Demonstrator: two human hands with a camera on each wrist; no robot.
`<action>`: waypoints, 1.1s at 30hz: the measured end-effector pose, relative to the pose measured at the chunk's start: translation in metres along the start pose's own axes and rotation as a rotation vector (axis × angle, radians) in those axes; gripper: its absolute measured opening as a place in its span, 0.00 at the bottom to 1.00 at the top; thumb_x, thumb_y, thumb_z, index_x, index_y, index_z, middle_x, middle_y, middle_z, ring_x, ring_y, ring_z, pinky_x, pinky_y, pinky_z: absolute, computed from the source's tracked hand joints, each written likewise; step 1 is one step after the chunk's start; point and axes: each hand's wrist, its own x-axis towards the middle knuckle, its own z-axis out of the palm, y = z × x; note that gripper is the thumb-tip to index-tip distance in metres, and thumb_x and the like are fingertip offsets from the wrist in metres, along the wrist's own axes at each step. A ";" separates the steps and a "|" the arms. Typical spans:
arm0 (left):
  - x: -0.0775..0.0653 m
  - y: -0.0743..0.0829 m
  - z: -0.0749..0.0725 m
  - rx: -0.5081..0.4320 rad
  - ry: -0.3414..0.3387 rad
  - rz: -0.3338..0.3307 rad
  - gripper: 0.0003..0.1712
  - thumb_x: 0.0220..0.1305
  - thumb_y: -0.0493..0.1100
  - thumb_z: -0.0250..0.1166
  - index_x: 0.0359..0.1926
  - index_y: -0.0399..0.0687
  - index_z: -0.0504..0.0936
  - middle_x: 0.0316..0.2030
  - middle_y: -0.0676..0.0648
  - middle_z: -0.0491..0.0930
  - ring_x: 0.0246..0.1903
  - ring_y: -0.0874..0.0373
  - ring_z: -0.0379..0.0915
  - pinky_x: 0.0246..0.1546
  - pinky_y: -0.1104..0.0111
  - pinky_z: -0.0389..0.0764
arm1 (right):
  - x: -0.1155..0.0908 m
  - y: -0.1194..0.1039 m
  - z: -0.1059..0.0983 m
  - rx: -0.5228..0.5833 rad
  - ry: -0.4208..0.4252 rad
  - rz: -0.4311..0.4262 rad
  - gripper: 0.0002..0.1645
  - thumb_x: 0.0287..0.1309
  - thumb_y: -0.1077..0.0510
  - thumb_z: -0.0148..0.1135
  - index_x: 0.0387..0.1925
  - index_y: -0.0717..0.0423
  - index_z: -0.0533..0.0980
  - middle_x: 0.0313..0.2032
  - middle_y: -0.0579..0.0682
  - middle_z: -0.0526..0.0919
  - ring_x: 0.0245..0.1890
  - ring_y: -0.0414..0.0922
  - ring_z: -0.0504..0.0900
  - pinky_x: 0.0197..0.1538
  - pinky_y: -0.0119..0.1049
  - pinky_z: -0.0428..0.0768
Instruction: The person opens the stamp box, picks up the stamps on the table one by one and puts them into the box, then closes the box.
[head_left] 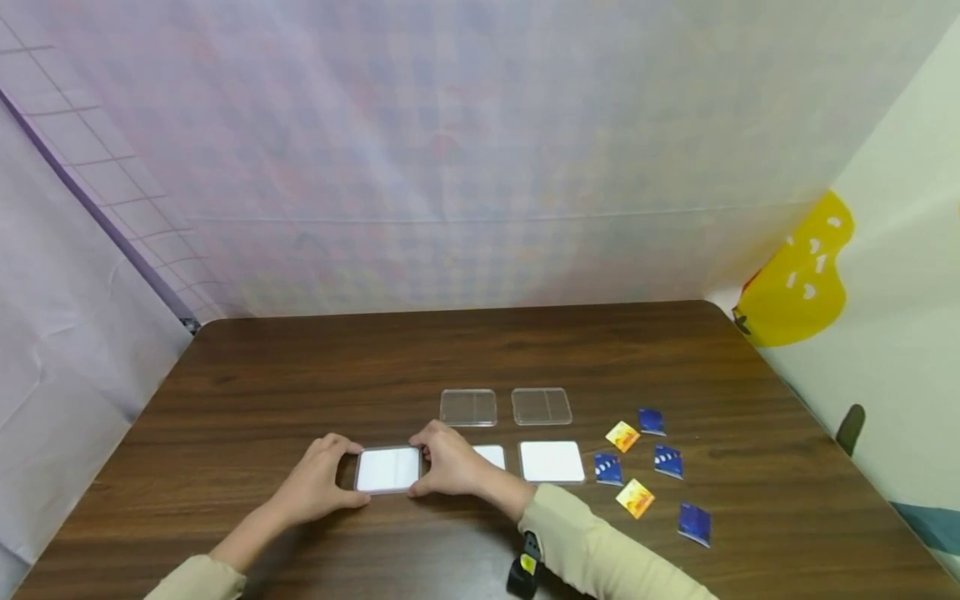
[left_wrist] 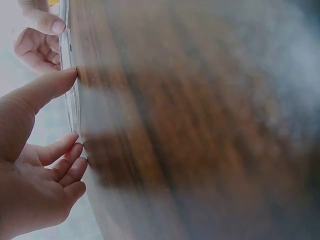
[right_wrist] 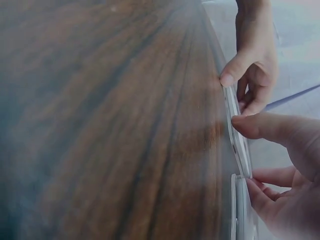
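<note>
A flat clear plastic case [head_left: 387, 470] with a white insert lies near the front left of the table. My left hand [head_left: 324, 479] holds its left end, thumb at the near corner and fingers at the far one. My right hand [head_left: 450, 462] grips the opposite end in the same way. Both wrist views show the case edge-on, low over the wood, with thumb and fingertips at its rim. Beside it, a second white-filled case [head_left: 491, 456] is partly hidden behind the right hand. A third white one [head_left: 551, 462] lies further right.
Two clear lids [head_left: 468, 407] [head_left: 542, 407] lie behind the cases. Several small blue packets [head_left: 694, 524] and yellow packets [head_left: 636, 498] are scattered on the right. The brown table [head_left: 322, 367] meets a pale curtain at the back.
</note>
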 end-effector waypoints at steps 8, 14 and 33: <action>0.000 -0.001 0.000 0.002 0.000 -0.008 0.33 0.34 0.46 0.76 0.43 0.35 0.76 0.42 0.43 0.73 0.45 0.47 0.66 0.46 0.53 0.71 | 0.004 -0.001 -0.001 -0.027 0.001 -0.003 0.32 0.21 0.54 0.76 0.37 0.62 0.77 0.29 0.46 0.74 0.28 0.36 0.70 0.33 0.22 0.69; -0.001 -0.003 0.000 0.006 0.006 0.000 0.33 0.33 0.46 0.76 0.42 0.35 0.76 0.42 0.43 0.73 0.44 0.47 0.66 0.46 0.53 0.71 | 0.005 -0.002 -0.002 -0.042 -0.011 -0.009 0.32 0.22 0.53 0.76 0.37 0.61 0.77 0.29 0.45 0.74 0.27 0.34 0.69 0.33 0.21 0.68; -0.002 -0.003 0.003 0.001 0.053 0.054 0.32 0.30 0.46 0.77 0.40 0.35 0.77 0.40 0.44 0.73 0.42 0.49 0.67 0.44 0.55 0.71 | 0.013 0.007 -0.021 0.000 -0.004 -0.078 0.31 0.27 0.54 0.75 0.39 0.64 0.78 0.30 0.48 0.75 0.30 0.39 0.72 0.35 0.23 0.71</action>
